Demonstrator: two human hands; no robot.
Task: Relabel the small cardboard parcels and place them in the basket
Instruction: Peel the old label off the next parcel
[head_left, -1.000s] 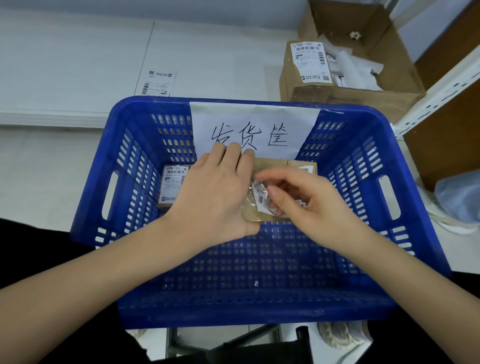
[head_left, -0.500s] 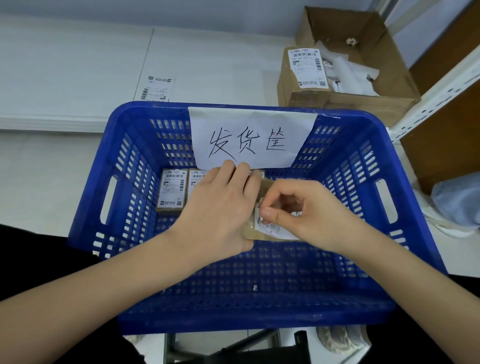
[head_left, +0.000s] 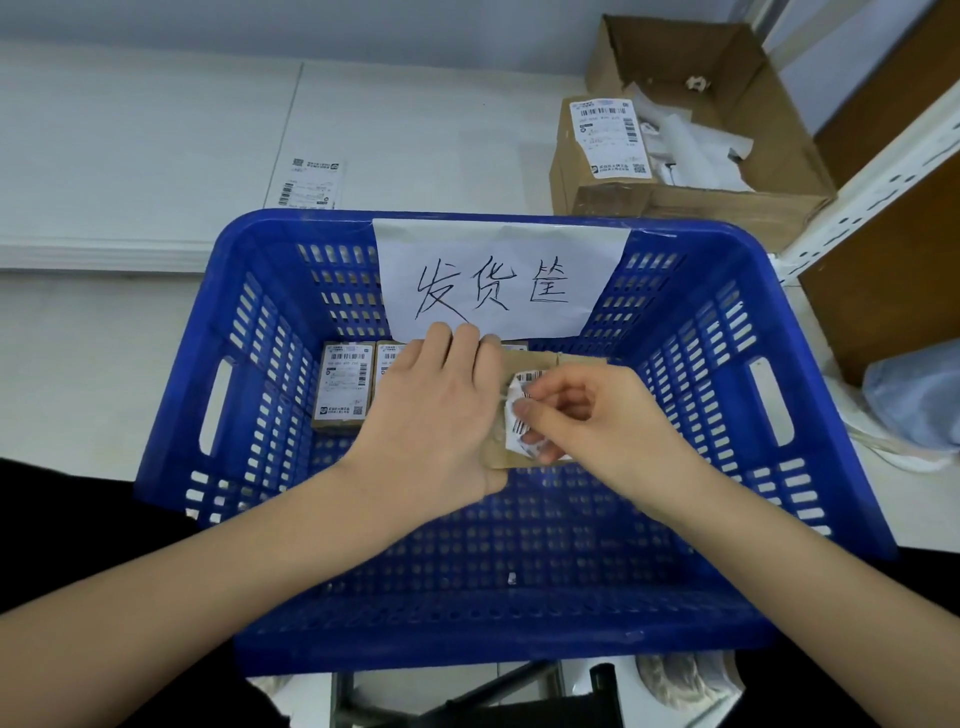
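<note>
Parcel (head_left: 524, 457) sits over the blue basket (head_left: 727, 415), gripped by the left hand (head_left: 441, 415), whose fingers curl round its edge. Right hand (head_left: 587, 415) pinches a crumpled old label (head_left: 522, 415), half peeled off it. Peeling looks underway; next comes pulling it free. Two labelled parcels (head_left: 345, 387) lie inside the basket's far wall.
</note>
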